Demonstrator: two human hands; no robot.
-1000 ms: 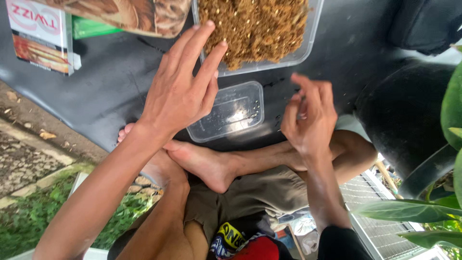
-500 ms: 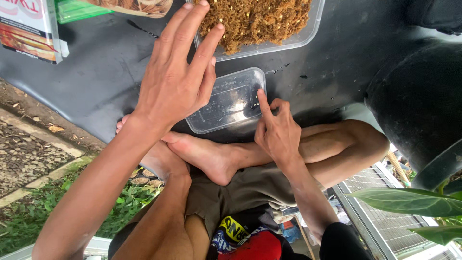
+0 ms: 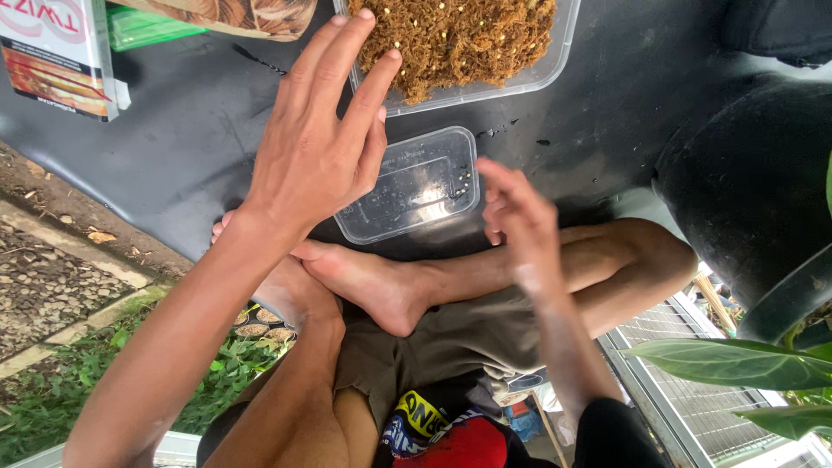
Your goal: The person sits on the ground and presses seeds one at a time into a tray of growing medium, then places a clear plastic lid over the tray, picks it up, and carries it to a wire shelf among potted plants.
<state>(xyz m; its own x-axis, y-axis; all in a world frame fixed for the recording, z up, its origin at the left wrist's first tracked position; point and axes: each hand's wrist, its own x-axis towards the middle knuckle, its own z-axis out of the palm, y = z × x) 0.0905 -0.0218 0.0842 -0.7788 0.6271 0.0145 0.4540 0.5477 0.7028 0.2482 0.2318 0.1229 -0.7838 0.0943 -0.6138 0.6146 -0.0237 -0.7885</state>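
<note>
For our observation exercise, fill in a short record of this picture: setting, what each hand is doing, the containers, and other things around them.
setting: person seated cross-legged, bare feet, at a black sheet on the ground
left hand: open, fingers spread, held above the sheet near both containers, holding nothing
right hand: blurred, empty, beside the small container's corner
small clear container: nearly empty, a few specks inside
large clear tray: filled with brown fibrous material
other things: printed packet at top left, green leaf at lower right, black pot on the right
</note>
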